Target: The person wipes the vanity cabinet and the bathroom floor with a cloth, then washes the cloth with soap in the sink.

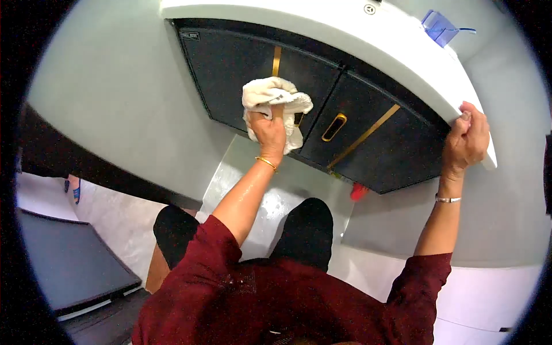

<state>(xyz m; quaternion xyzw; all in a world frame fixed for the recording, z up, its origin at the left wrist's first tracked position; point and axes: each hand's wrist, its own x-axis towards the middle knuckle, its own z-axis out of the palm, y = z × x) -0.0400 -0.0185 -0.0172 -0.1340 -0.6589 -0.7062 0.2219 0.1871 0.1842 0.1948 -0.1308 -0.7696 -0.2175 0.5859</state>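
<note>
White cloth (265, 89) in partly hidden left hand (270, 135)

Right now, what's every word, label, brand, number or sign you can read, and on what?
None reads clearly.
Small rectangular label on the dark-grey cabinet door: lettering too blurred.
Round dark-ringed mark on the white countertop: no legible text.
Faint print on the maroon shirt: unreadable.

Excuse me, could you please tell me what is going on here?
A person is holding a white cloth in the left hand against the front of a dark cabinet, whose doors are closed. The right hand grips the edge of the white counter above it. A blue container sits on the counter.
</note>
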